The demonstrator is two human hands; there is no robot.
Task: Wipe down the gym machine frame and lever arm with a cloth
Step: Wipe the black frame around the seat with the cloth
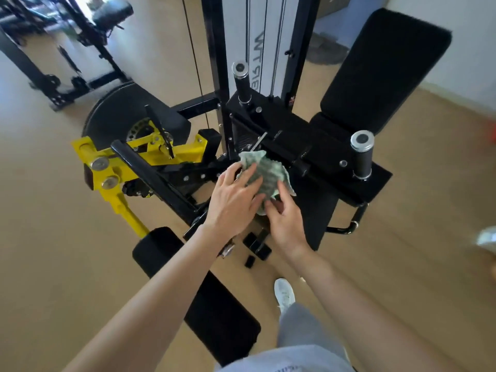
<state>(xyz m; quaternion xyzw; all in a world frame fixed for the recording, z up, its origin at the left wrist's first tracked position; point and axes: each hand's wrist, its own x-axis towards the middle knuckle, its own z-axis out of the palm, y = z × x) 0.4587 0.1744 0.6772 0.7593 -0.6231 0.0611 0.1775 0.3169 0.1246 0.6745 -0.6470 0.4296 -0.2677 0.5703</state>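
Over the black frame [271, 130], both hands, left hand [233, 200] and right hand [285, 218], gripped the bunched cloth [264, 173]; the yellow lever arm [126, 194] likely remained unwiped.

The floor [53, 237] is pale tan and smooth, catching soft daylight that washes it brighter toward the far left. Over there, well away from the fingers, stands another black exercise rack [67, 57] with a padded seat [112, 12], all a bit blurred. Far right, a white wall [472, 36] meets the floor along a light skirting board [456, 98]. A small orange object [491, 130] sits at the right edge.
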